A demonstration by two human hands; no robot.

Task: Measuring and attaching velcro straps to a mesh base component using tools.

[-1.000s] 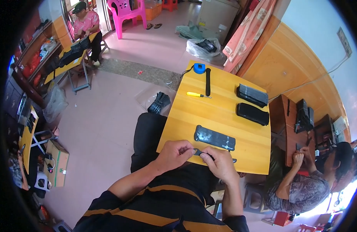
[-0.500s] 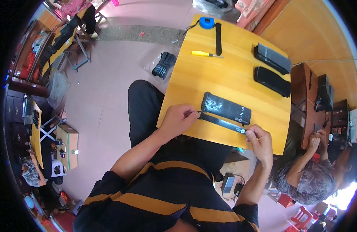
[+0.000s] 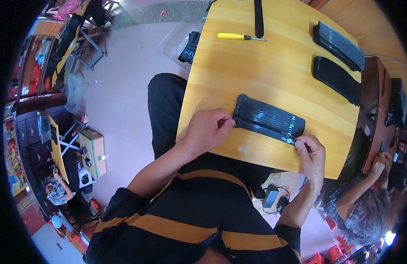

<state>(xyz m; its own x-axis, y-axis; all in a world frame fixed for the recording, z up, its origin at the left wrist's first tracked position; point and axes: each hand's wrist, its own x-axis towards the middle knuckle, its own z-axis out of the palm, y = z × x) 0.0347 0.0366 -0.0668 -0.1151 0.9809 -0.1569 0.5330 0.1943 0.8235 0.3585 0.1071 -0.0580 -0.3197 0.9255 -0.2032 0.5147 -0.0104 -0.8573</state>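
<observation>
A flat black strap (image 3: 266, 133) with a small pale mark at its right end lies between my hands near the table's front edge. My left hand (image 3: 208, 131) pinches its left end, and the fingers of my right hand (image 3: 312, 155) are closed on its right end. Right beyond it is a row of similar black straps (image 3: 269, 115), laid closely side by side with their pale marks lined up at the right. The strap in my hands lies along the row's near edge; whether it touches the row is hard to make out.
On the yellow wooden table (image 3: 221, 88), a yellow-handled screwdriver (image 3: 232, 36) and a single black strap (image 3: 259, 17) lie at the far side. Two black strap stacks (image 3: 340, 46) (image 3: 335, 78) are at the right. A co-worker's hands (image 3: 379, 165) are at a brown table beyond.
Both hands have moved the strap up against the near side of the row, closing the gap seen before. The head view has shifted, so the blue tape measure is out of sight.
</observation>
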